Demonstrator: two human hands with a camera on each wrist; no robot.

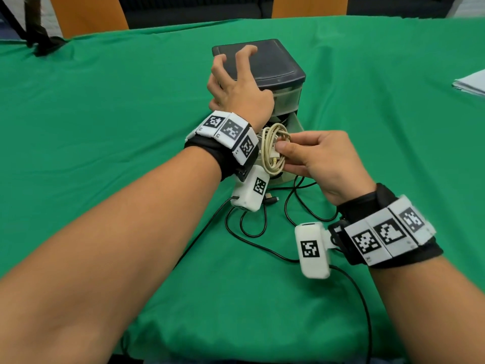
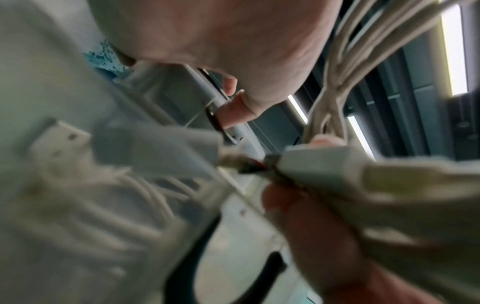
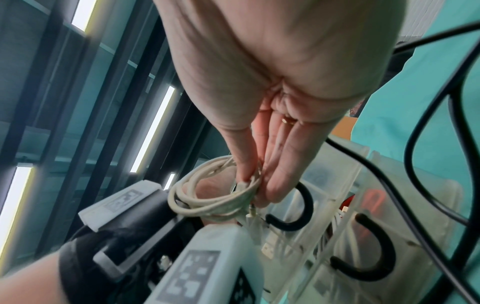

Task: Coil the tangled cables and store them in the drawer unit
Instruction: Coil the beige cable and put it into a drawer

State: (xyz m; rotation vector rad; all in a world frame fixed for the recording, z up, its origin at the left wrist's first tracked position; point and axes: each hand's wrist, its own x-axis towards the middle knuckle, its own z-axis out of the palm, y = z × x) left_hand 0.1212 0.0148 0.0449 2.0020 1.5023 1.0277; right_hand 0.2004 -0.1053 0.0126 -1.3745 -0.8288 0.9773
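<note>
A small drawer unit (image 1: 275,67) with a dark lid stands mid-table. My left hand (image 1: 236,80) rests on its lid with fingers spread. Just in front of the unit, my right hand (image 1: 286,156) pinches a coiled white cable (image 1: 273,148) between thumb and fingers. The right wrist view shows the same coil (image 3: 207,197) in my fingers (image 3: 246,168), above the translucent drawers (image 3: 337,205) with black handles. A pale lower drawer (image 1: 290,177) sticks out toward me under the coil. A loose black cable (image 1: 252,227) lies tangled on the green cloth.
Green cloth (image 1: 105,114) covers the whole table. White papers (image 1: 472,82) lie at the right edge and a dark stand (image 1: 39,40) at the far left. More white cable and a USB plug (image 2: 59,133) show through a drawer wall.
</note>
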